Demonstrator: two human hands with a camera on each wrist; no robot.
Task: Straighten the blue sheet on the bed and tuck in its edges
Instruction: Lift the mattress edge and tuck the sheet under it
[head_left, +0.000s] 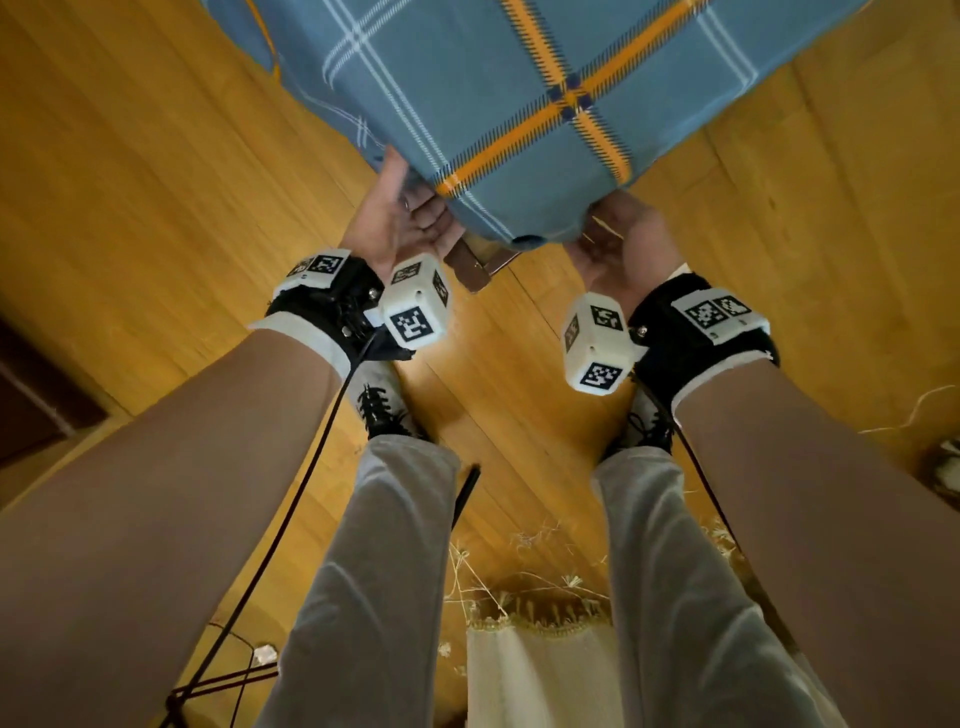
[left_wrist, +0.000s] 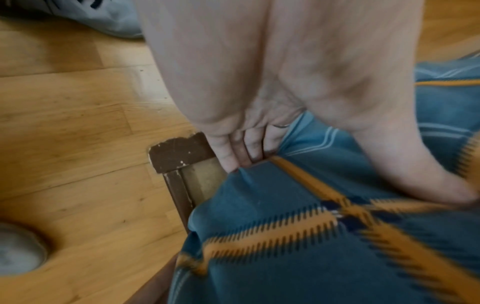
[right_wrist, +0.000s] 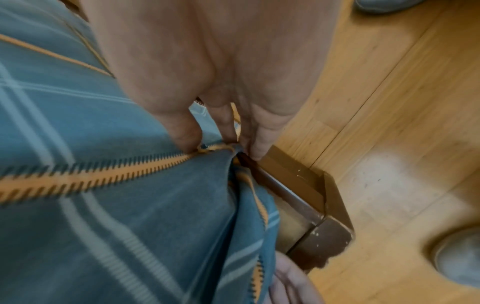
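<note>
The blue plaid sheet with orange and white stripes covers the bed corner that points toward me. Below it shows the brown wooden bed frame. My left hand is at the corner's left side. In the left wrist view its straight fingers push the sheet down between mattress and frame, and the thumb presses on top. My right hand is at the corner's right side. Its straight fingers press a fold of the sheet into the gap beside the frame.
Wooden plank floor surrounds the bed corner. My shoes stand just short of the frame. Black cables trail down from both wrists. A cream fringed cloth lies behind my legs, and dark furniture stands at the left.
</note>
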